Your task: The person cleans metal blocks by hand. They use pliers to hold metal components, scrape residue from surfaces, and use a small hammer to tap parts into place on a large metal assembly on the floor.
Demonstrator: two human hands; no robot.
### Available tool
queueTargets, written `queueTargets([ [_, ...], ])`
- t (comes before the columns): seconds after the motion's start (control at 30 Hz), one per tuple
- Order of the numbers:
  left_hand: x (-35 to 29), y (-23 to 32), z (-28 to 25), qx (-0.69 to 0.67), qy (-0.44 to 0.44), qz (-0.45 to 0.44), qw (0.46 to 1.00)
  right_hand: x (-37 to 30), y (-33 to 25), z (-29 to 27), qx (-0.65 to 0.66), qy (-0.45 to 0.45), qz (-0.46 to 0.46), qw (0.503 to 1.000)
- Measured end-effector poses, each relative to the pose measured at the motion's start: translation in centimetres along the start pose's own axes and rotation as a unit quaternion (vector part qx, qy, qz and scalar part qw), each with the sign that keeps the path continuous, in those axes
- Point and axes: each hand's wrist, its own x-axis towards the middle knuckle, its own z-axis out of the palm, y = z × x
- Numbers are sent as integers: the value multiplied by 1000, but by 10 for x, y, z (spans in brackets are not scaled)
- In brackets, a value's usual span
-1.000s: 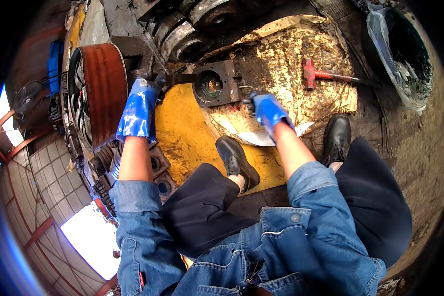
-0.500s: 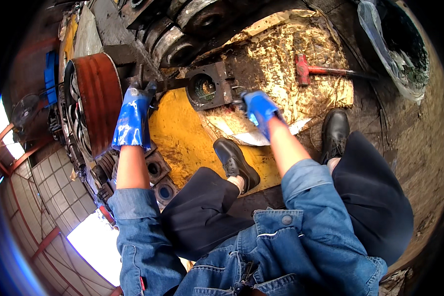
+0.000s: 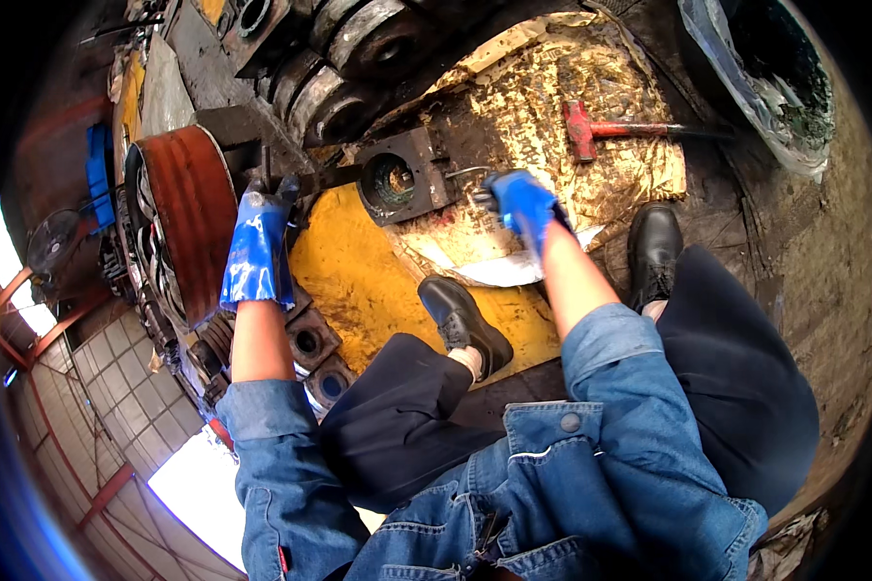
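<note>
A square, dark metal block with a round bore [image 3: 434, 193] lies on worn cardboard and a yellow sheet in front of me. My right hand [image 3: 528, 208], in a blue glove, is closed on a thin, bent metal rod [image 3: 467, 172] whose far end reaches the block's right side. To the left, my left hand [image 3: 262, 237], also gloved in blue, is closed at the end of a dark flat metal bar [image 3: 334, 177]. That bar runs toward the block's left side. The glove hides most of the left grip.
A red-headed sledgehammer [image 3: 579, 132] rests on the cardboard [image 3: 523, 107]. Round metal parts [image 3: 344, 111] pile up at the back. A wide rust-red cylinder [image 3: 186, 208] stands at left. At far right is a plastic-lined container [image 3: 698, 44]. My shoes stand near the block.
My right hand has moved right, away from the block, and more of the thin rod now shows between them. The left hand stays at the bar. The whole view has shifted slightly.
</note>
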Motion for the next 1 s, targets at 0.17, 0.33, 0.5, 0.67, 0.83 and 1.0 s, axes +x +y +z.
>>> queueTargets([
  [0.17,12,-27,-1,5,27,-13,1000,3,21,-84,470,128,187,853],
  [0.33,-17,-5,0,-46,11,-34,998,4,20,-132,530,162,-14,832],
  [0.5,-49,14,11,-128,-44,-23,991,-6,16,-124,758,107,-28,643],
  [0.67,-71,37,27,-97,-19,33,995,16,-14,-29,432,-84,-162,883],
  [0.83,-89,38,64,169,117,339,918,-37,-86,47,567,-131,-332,743],
  [1.0,-151,106,86,276,64,493,822,-23,-92,53,688,-84,-119,711],
])
